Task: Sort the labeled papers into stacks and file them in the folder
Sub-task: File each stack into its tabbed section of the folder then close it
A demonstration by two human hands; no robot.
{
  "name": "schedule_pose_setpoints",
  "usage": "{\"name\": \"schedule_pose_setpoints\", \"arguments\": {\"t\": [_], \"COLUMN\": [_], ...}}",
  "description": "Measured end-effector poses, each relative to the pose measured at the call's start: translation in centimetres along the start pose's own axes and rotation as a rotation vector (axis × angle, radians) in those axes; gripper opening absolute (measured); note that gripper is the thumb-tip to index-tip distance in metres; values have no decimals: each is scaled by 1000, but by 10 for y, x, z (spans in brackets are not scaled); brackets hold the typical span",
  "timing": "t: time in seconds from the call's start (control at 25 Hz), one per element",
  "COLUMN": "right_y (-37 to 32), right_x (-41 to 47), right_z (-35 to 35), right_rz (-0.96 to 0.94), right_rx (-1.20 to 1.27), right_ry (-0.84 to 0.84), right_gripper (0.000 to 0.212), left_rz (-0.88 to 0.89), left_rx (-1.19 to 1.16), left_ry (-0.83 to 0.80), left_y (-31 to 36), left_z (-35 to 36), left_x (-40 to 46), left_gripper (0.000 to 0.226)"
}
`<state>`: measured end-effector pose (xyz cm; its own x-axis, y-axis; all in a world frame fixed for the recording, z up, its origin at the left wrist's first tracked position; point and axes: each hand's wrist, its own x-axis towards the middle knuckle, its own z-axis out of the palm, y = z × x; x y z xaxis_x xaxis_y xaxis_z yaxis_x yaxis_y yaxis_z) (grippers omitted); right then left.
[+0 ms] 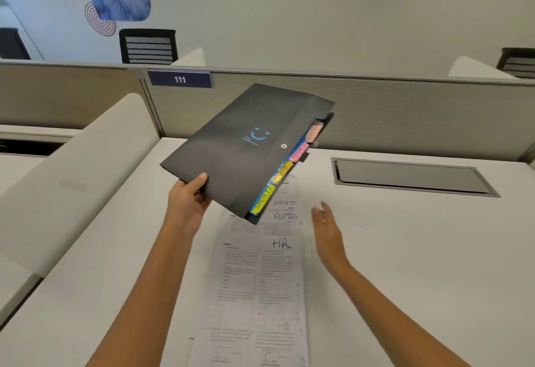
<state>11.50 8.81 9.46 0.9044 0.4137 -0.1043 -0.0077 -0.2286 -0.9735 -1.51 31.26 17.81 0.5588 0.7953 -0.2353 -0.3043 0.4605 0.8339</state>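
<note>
The left hand [188, 201] is gripping the black folder [246, 146] above the papers [260, 279], its long axis running toward the "111" sign [179, 79]; one tab seemingly reading "SPORTS"; sheets reading "SPORTS", "ADMIN", "HR"; the right hand [328, 230] is hovering beside them, fingers straight.

The folder [249, 146] hides the top of the papers [260, 279], and the bottom edge cuts them off. The small print is too blurry to read (so are the pink tabs [307, 142]). The left hand [188, 201] has its fingers hidden under the folder.
</note>
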Motion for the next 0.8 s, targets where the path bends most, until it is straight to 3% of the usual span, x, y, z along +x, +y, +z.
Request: {"name": "schedule_pose_setpoints", "arguments": {"t": [0.08,0.2,0.4,0.6,0.8], "right_y": [-23,-30,29,106,129], "right_x": [11,25,27,23,25], "right_z": [-48,-136,-249,-306,-316], "right_rz": [139,157,194,341,448], "right_rx": [422,594,411,288,337], "right_ry": [27,77,147,219,349], "right_gripper": [42,40,11,23,30], "left_rz": [-41,-115,-244,-351,-324], "left_rx": [44,121,322,541,882], "left_ry": [-60,-139,-279,-352,-253], "left_y": [-26,-76,-164,-231,-268], "left_z": [27,67,122,154,164], "left_x": [-16,-41,-73,-86,-83], "left_gripper": [14,16,24,23,34]}}
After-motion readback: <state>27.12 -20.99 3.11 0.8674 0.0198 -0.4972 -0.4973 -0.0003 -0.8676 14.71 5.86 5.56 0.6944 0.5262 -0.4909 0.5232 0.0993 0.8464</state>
